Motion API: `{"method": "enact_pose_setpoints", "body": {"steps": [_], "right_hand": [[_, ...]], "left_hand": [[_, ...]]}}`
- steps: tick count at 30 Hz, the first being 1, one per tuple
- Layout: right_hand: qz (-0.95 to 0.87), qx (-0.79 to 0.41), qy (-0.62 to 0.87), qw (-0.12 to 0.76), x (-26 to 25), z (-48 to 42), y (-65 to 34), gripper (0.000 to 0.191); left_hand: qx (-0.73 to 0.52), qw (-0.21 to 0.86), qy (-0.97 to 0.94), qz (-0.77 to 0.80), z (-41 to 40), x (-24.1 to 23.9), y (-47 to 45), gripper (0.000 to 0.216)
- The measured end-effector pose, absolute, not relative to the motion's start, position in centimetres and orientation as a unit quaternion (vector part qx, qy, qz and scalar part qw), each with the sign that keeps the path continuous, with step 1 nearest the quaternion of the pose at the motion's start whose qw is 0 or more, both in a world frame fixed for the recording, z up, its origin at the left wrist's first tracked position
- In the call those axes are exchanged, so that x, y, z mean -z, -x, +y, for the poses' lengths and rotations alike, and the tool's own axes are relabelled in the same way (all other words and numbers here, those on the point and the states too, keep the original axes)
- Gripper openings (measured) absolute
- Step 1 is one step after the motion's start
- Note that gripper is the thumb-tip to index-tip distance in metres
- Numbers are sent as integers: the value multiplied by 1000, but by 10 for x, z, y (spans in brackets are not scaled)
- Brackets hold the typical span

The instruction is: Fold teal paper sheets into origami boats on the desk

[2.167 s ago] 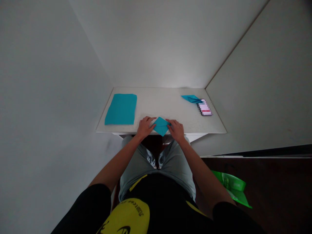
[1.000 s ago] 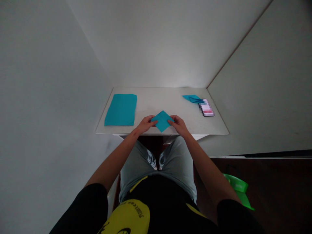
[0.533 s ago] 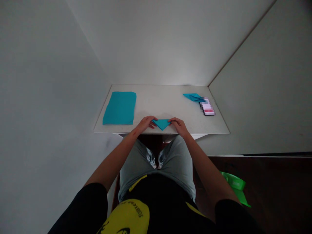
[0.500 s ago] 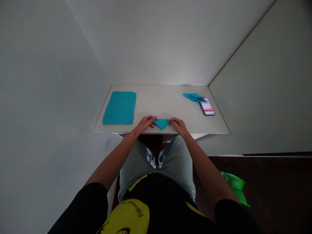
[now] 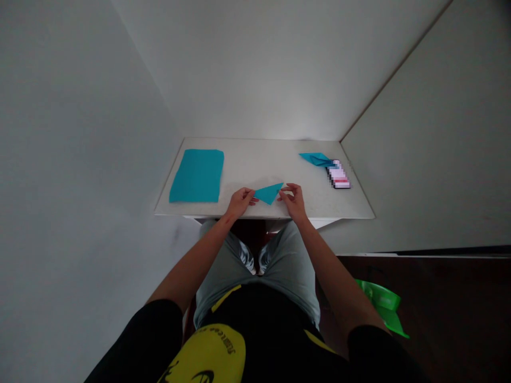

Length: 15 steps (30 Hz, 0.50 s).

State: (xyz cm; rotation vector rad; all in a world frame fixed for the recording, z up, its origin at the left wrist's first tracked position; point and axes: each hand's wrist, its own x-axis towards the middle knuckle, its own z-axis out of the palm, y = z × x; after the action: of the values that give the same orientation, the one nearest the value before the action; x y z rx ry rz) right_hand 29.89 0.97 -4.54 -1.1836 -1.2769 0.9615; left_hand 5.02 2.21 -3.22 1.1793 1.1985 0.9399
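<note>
A small blue paper (image 5: 270, 193), folded into a triangle, is held over the front of the white table, its right corner tilted up. My left hand (image 5: 241, 201) pinches its left corner between thumb and fingers. At the right edge of the folded paper, the thumb and a finger of my right hand (image 5: 293, 202) close on it, while another finger is lifted away above. The fingertips partly cover the paper's ends.
A flat blue sheet of paper (image 5: 197, 176) lies at the table's left. Another folded blue paper piece (image 5: 316, 158) rests at the back right, against a blurred phone (image 5: 339, 175). The white table (image 5: 255, 159) meets walls behind. Something green (image 5: 383, 303) is on the floor at right.
The folded paper has turned, its right corner rising and its lower point moving right. My right hand has shifted its fingers along the right edge; my left hand keeps its pinch.
</note>
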Motion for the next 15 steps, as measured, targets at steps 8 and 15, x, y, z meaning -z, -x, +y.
{"method": "enact_pose_setpoints", "body": {"steps": [8, 15], "right_hand": [[-568, -409, 532, 475, 36, 2, -285, 56], [-629, -376, 539, 414, 27, -3, -285, 45]], "left_hand": [[-432, 558, -571, 419, 6, 32, -77, 43], [-377, 522, -624, 443, 9, 25, -74, 37]]}}
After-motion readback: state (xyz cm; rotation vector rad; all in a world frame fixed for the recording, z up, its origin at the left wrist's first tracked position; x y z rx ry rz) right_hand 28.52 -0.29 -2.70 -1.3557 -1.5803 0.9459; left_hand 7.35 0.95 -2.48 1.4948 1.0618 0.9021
